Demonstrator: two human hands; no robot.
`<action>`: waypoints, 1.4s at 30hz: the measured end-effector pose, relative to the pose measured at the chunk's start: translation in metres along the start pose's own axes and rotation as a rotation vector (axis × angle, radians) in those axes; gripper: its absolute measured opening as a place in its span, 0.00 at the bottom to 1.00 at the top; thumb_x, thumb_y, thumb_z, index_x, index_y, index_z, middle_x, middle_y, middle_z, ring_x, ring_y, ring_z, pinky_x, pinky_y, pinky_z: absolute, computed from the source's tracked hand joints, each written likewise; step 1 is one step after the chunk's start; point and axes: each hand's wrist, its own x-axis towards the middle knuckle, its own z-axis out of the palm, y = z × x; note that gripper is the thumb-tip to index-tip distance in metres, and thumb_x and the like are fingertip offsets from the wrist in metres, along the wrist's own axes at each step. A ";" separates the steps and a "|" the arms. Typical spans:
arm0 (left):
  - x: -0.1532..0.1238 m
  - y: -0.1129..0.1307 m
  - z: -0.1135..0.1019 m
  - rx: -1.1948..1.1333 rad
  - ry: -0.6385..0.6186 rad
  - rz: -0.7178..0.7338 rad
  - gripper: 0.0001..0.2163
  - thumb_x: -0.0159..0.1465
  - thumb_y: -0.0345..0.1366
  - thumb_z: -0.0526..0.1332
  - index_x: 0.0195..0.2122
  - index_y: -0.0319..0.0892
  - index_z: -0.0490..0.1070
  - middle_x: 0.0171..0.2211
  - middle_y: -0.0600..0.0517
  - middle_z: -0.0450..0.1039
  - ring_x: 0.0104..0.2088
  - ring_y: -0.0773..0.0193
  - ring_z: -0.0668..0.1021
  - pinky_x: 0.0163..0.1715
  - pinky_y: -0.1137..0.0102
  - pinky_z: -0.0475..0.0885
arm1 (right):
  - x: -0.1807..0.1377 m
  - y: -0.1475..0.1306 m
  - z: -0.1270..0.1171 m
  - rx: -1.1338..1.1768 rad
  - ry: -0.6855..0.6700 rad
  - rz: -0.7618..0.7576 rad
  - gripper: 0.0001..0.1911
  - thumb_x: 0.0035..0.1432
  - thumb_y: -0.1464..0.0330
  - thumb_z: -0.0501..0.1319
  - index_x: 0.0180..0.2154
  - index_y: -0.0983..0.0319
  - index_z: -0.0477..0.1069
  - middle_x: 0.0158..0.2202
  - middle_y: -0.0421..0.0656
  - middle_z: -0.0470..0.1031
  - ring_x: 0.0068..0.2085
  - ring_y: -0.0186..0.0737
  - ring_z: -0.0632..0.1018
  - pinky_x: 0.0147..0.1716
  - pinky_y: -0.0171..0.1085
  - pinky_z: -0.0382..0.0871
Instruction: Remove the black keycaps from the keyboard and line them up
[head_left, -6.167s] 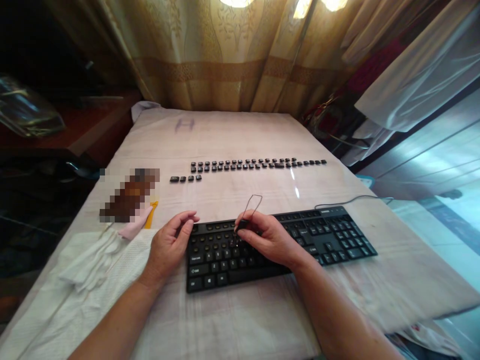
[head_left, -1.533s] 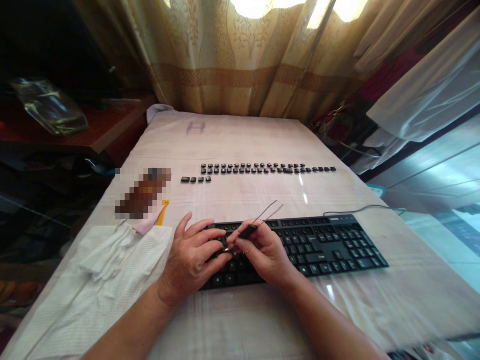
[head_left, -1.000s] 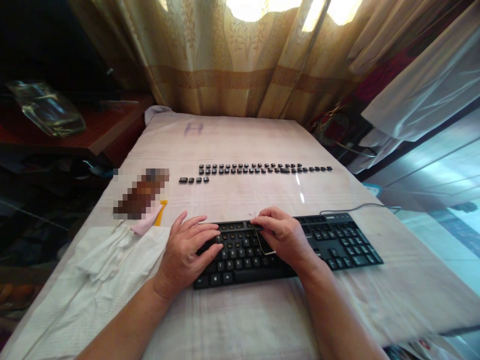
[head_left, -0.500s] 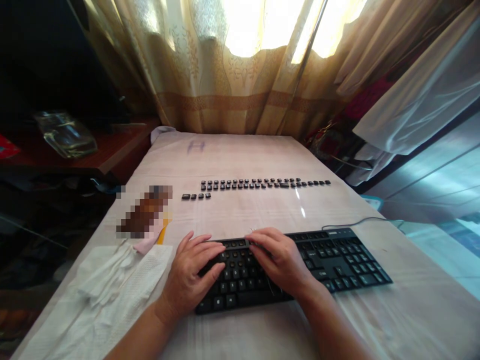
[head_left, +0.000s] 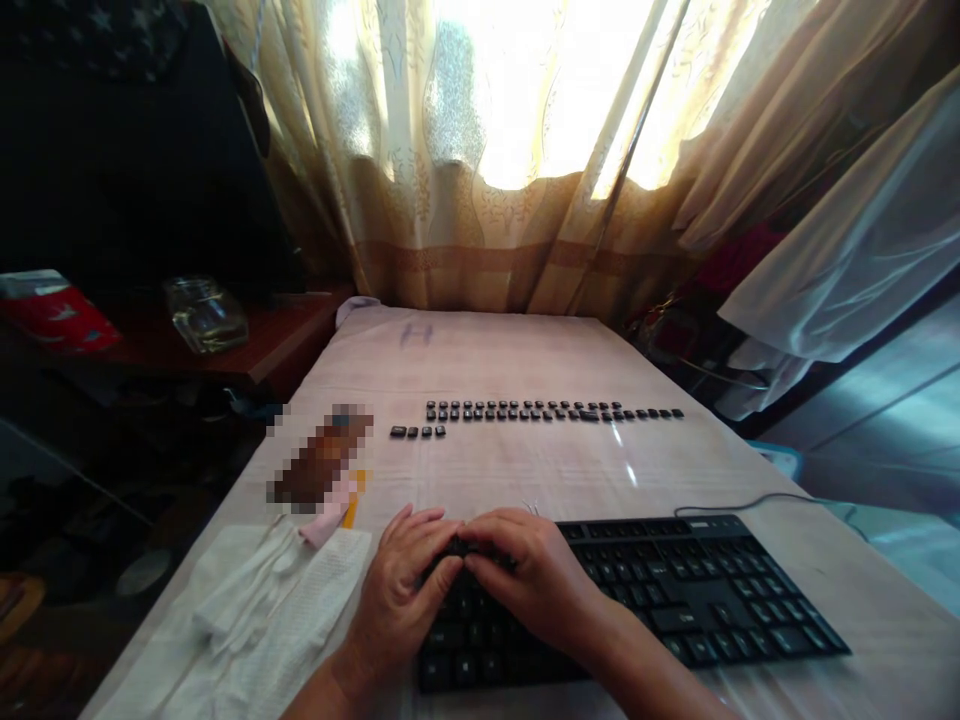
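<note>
A black keyboard (head_left: 675, 600) lies near the front edge of the cloth-covered table (head_left: 495, 360). My left hand (head_left: 401, 595) rests on the keyboard's left end, fingers stretched over the keys and touching the fingertips of my right hand. My right hand (head_left: 536, 580) is curled over the keys beside it. Thin wire tips of a key puller (head_left: 533, 507) stick out behind its knuckles; the rest of the puller is hidden under the hand. Farther back, a long row of loose black keycaps (head_left: 555, 411) lies on the table, with a short row of keycaps (head_left: 416, 431) at its left.
White gloves on a white cloth (head_left: 247, 610) lie left of the keyboard, with a pink item (head_left: 322, 525) and a blurred brown patch (head_left: 322, 468) behind them. A glass jar (head_left: 204, 315) stands on a wooden shelf (head_left: 270, 345) at left. The keyboard cable (head_left: 750, 500) runs right. Curtains (head_left: 525, 200) hang behind.
The view has tilted up. My right hand has turned the wire puller down under its palm and moved left, and both hands now meet over the keyboard's left keys.
</note>
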 end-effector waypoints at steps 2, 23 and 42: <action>-0.001 -0.004 0.001 0.009 0.021 -0.008 0.13 0.67 0.38 0.59 0.52 0.51 0.74 0.45 0.50 0.81 0.48 0.57 0.81 0.56 0.53 0.71 | 0.008 0.000 0.001 -0.026 -0.025 0.023 0.13 0.52 0.77 0.62 0.39 0.59 0.79 0.32 0.42 0.81 0.32 0.38 0.80 0.37 0.35 0.75; 0.000 -0.027 0.005 0.089 0.192 -0.187 0.15 0.69 0.38 0.56 0.55 0.46 0.71 0.49 0.47 0.78 0.51 0.57 0.79 0.50 0.62 0.77 | 0.128 0.100 0.008 -0.533 -0.326 0.361 0.15 0.54 0.73 0.61 0.44 0.59 0.79 0.40 0.43 0.82 0.42 0.43 0.80 0.42 0.35 0.68; 0.000 -0.025 0.006 0.084 0.163 -0.217 0.15 0.69 0.38 0.55 0.54 0.45 0.71 0.50 0.47 0.78 0.51 0.58 0.79 0.51 0.63 0.76 | 0.135 0.104 0.020 -0.586 -0.372 0.356 0.15 0.59 0.71 0.57 0.47 0.59 0.76 0.45 0.45 0.79 0.47 0.42 0.77 0.45 0.35 0.66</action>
